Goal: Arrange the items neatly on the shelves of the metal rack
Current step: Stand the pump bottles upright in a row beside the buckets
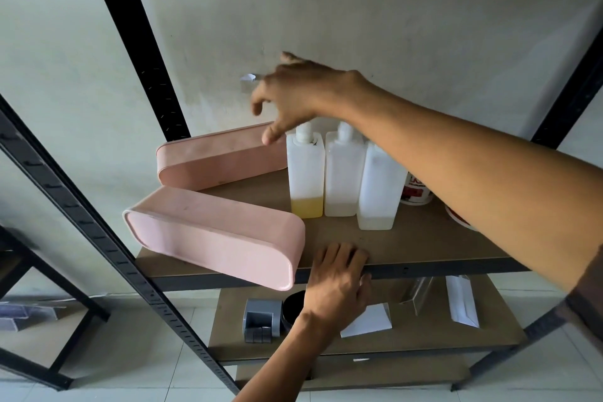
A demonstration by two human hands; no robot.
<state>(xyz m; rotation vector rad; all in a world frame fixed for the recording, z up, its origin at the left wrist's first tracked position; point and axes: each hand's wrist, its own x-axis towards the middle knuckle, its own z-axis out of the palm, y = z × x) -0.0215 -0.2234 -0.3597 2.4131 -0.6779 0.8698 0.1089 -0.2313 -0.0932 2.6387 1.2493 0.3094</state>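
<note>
On the brown shelf [424,238] of the black metal rack [140,59] lie two pink oblong boxes: one at the back [215,157], one at the front [215,238] jutting over the shelf's edge. Three translucent white bottles stand in a row: the left one [306,179] holds yellow liquid, then the middle one [342,173] and the right one [380,189]. My right hand [293,95] hovers with fingers spread above the left bottle's cap and the back box's right end, holding nothing. My left hand [337,281] rests with its fingers on the shelf's front edge.
A red-and-white tub [417,191] stands behind my right forearm. The lower shelf [434,333] carries a grey holder [261,320], a black round container [293,303], white folded paper [368,320] and a clear stand [417,294]. A pale wall lies behind the rack.
</note>
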